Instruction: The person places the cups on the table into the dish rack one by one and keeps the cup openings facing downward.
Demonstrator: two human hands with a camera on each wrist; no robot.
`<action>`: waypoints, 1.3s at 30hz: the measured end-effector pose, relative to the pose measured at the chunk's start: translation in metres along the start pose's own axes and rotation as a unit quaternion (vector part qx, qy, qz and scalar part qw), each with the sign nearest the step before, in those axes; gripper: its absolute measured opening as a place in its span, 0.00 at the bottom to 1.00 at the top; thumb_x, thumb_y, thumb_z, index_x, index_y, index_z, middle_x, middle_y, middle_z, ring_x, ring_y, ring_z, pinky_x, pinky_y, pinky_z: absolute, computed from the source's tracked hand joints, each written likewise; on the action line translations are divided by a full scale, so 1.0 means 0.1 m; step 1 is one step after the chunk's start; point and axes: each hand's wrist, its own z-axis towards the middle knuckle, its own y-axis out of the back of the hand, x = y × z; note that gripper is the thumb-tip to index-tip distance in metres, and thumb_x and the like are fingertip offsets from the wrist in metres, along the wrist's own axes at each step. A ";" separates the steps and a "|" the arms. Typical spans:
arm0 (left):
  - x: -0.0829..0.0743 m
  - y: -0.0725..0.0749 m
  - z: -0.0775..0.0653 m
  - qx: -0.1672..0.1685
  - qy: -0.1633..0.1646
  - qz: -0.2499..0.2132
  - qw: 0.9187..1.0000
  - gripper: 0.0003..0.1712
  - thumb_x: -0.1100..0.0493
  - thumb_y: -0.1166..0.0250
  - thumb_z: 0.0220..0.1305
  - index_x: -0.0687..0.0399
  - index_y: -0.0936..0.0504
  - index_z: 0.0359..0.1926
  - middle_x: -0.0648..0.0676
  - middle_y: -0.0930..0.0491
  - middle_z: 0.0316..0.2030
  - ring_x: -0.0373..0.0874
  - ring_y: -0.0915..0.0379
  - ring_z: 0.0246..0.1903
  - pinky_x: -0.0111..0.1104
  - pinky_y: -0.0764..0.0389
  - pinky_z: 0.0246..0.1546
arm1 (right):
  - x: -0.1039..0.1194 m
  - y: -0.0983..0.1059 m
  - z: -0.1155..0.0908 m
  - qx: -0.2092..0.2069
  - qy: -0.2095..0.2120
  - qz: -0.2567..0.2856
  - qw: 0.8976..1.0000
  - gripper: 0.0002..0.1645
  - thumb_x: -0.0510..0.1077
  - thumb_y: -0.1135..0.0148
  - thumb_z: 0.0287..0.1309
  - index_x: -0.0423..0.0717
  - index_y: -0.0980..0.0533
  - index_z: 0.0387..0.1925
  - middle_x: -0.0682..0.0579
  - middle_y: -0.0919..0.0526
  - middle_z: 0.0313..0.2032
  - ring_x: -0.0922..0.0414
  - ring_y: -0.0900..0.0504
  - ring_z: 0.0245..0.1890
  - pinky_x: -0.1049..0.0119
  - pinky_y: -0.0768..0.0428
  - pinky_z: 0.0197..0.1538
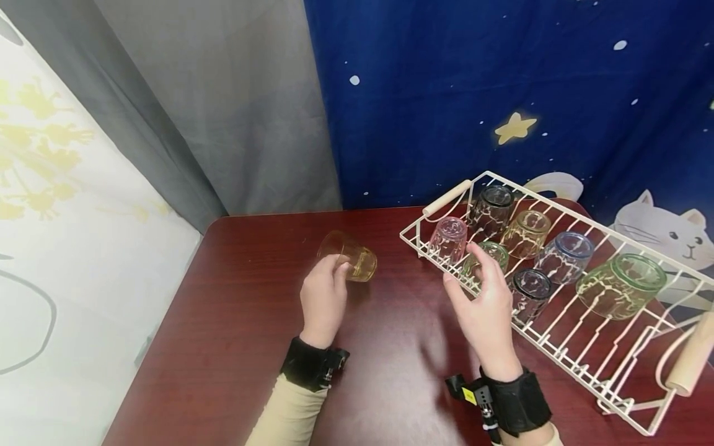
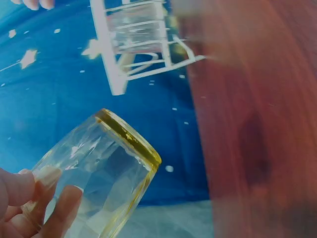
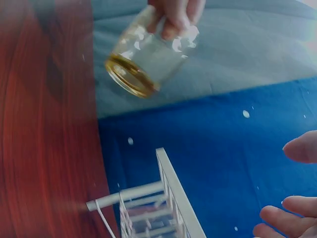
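My left hand [image 1: 323, 303] holds a yellow-tinted drinking glass [image 1: 364, 264], gripping it near one end, over the left part of the table. In the left wrist view the glass [image 2: 111, 163] is tilted, its thick amber end away from the fingers. My right hand [image 1: 486, 313] holds nothing, thumb and fingers spread, in front of the white wire rack [image 1: 487, 173]. Behind its fingertips in the head view are a pink glass [image 1: 448, 240] and a small green glass [image 1: 492, 253], both standing in the rack.
The rack also bears a dark glass [image 1: 491, 214], an amber glass [image 1: 526, 233], a blue glass [image 1: 564, 257], a larger green glass [image 1: 621, 288] and another dark glass [image 1: 531, 294]. Wooden handles [image 1: 690, 357] stick out at its ends. A blue curtain [image 1: 413, 111] hangs behind the dark red table [image 1: 251, 347].
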 end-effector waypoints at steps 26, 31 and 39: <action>-0.41 0.28 -0.19 0.039 0.104 -0.282 0.953 0.06 0.57 0.38 0.66 0.56 0.19 0.39 0.54 0.14 0.32 0.42 0.16 0.35 0.27 0.18 0.41 | 0.11 -0.28 -0.13 0.245 -0.053 0.218 0.943 0.47 0.38 0.38 0.61 0.50 0.50 0.75 0.44 0.40 0.73 0.48 0.37 0.72 0.76 0.32 0.65; -0.48 0.26 -0.25 0.048 0.108 -0.305 0.945 0.07 0.59 0.38 0.66 0.58 0.19 0.40 0.56 0.15 0.32 0.44 0.15 0.35 0.26 0.18 0.39 | 0.12 -0.31 -0.15 0.253 -0.081 0.229 0.936 0.46 0.38 0.40 0.62 0.48 0.52 0.75 0.39 0.39 0.71 0.44 0.33 0.68 0.81 0.29 0.59; -0.53 0.23 -0.30 0.059 0.112 -0.328 0.936 0.08 0.59 0.38 0.66 0.59 0.20 0.41 0.59 0.15 0.33 0.44 0.16 0.35 0.27 0.16 0.39 | 0.16 -0.33 -0.17 0.241 -0.095 0.262 0.930 0.48 0.35 0.38 0.60 0.44 0.53 0.75 0.38 0.36 0.69 0.68 0.24 0.56 0.80 0.24 0.54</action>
